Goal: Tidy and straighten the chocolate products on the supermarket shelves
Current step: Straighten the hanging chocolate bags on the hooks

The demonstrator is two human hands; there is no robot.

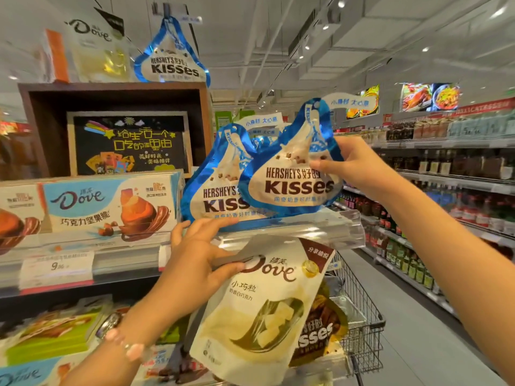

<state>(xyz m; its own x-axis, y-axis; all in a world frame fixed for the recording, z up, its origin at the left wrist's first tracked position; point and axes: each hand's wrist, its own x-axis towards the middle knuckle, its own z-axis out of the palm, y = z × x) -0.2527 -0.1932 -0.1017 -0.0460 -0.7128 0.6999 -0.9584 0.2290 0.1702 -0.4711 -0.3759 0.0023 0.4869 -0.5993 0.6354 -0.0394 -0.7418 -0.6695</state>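
My right hand (354, 167) grips the upper right edge of a blue and white Hershey's Kisses bag (289, 174), holding it upright at the front of the upper shelf. A second Kisses bag (214, 185) stands just behind it to the left. My left hand (200, 254) holds the top of a cream Dove white chocolate pouch (262, 310), which hangs tilted below the shelf's clear plastic rail (320, 229). A brown Kisses bag (323, 332) shows partly behind the pouch.
Dove boxes (108, 207) line the shelf at left above a price tag (57, 267). Another Kisses bag (171, 57) and a Dove pouch (97, 48) sit on top of a wooden display box (114, 90). A wire shopping cart (359, 324) stands at right, in the aisle with bottle shelves (451, 168).
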